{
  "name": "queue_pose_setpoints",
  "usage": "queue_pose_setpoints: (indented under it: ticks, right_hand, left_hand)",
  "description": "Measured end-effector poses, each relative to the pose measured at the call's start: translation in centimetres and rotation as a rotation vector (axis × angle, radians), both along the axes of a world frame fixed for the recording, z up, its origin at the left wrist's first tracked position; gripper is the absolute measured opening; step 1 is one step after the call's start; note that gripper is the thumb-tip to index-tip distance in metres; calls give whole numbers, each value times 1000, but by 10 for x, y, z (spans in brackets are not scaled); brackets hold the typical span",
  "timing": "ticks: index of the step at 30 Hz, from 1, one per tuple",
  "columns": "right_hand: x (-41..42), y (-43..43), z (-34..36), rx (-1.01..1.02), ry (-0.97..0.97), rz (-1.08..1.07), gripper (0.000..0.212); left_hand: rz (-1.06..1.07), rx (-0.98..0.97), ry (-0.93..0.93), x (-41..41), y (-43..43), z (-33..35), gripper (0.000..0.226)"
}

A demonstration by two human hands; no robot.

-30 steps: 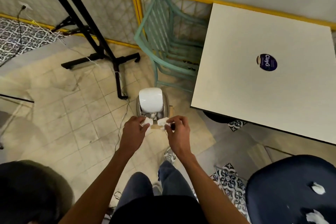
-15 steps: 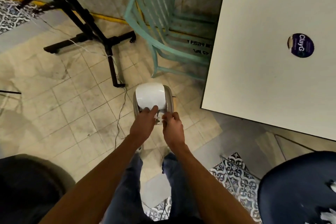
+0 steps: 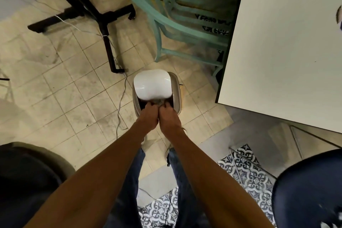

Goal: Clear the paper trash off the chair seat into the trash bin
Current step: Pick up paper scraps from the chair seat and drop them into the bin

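trash bin lid (image 3: 151, 84) was white | slatted chair (image 3: 167, 22) was teal | table top (image 3: 281, 52) was cream | floor tiles (image 3: 64, 89) were beige | patterned tiles (image 3: 248, 170) were blue-and-white | chair seat (image 3: 311, 190) was navy

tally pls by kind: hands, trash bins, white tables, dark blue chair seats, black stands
hands: 2 (left hand, right hand)
trash bin: 1
white table: 1
dark blue chair seat: 1
black stand: 1
total: 6
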State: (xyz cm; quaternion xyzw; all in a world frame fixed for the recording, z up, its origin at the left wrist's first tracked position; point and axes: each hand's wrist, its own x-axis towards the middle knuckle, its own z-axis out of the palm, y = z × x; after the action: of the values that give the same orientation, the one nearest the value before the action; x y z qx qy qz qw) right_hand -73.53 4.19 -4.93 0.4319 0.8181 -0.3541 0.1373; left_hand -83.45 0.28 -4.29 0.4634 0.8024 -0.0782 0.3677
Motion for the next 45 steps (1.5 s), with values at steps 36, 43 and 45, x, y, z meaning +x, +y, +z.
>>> queue_pose_setpoints:
  ticks: [36,43,45]
  right_hand:
    - [236,-114,249,397,-86,-966,41]
    - [346,-146,265,419,-124,-1204,39]
    - [382,-154,266,410,-142,-1259,37]
  left_hand:
    - [-603,496,-37,120,-21,235,51]
    - [-831,522,-121,251,-9,253,49]
    - [-865,522,-147,292,-9,252,45]
